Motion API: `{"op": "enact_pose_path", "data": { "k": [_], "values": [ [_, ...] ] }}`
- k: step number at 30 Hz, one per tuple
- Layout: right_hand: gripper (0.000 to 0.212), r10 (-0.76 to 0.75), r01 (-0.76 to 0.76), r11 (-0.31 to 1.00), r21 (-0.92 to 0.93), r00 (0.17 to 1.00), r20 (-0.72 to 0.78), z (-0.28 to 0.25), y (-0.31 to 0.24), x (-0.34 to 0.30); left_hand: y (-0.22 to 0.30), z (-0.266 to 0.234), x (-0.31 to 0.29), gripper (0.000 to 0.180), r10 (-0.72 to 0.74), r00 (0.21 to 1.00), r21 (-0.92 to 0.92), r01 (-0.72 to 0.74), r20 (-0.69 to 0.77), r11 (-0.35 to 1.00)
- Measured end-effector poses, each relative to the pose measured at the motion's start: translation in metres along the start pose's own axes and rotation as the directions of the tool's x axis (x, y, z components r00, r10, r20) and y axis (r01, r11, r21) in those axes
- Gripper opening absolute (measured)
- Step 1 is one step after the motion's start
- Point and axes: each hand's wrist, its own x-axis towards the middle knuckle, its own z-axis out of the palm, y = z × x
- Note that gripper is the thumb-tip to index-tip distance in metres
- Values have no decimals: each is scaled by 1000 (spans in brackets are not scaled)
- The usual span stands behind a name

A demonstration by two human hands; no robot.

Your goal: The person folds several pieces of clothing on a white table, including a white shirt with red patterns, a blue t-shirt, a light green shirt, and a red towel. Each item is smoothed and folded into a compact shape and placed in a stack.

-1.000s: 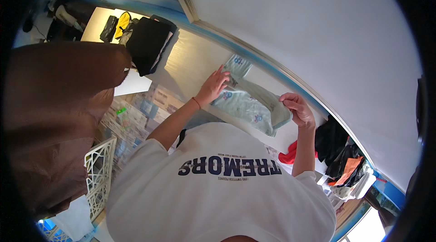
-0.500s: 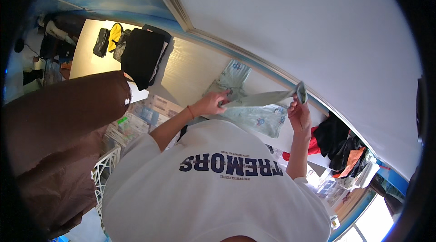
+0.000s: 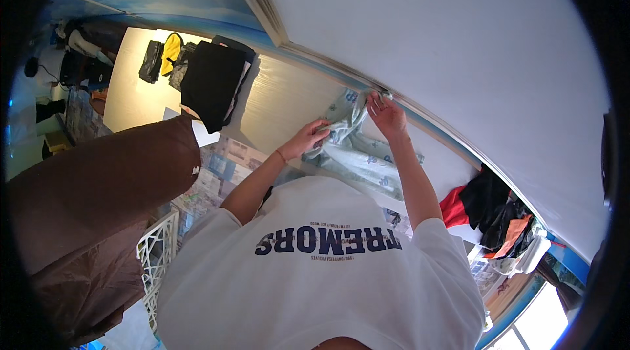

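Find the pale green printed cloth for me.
In the head view, the cloth is just right of centre on the white surface, with the left hand and right hand at it.

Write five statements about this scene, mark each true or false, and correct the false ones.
1. The left hand and the right hand are both at the pale green patterned cloth. True.

2. The pale green patterned cloth is spread perfectly flat, without a crease. False: it is bunched and creased.

3. A yellow item lies to the left of the folded black garments. True.

4. The right hand is holding the folded black garments. False: it holds part of the pale green patterned cloth; the garments lie on the pale surface.

5. An orange piece shows among dark fabrics on the right side. True.
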Motion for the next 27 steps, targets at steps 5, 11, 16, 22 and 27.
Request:
{"op": "enact_pose_path", "data": {
  "k": [5,11,16,22,27],
  "values": [
    [15,-218,218,976,27,976,-10,-119,-13,46,-43,-14,37,24,49,992,118,-35,-119,992],
    [28,-209,214,977,24,971,-117,-92,-9,83,-77,-28,44,44,127,933,298,-23,-336,954],
    [24,-192,194,981,-15,955,-227,-87,-27,87,-63,-17,43,52,56,939,267,39,-339,963],
    [23,-569,196,420,-886,817,-89,-61,16,31,-71,-24,36,58,22,936,271,79,-350,959],
    [21,-549,-166,-318,-933,835,39,-58,56,-75,-81,-25,14,56,155,926,576,78,-344,814]
  ]
}}
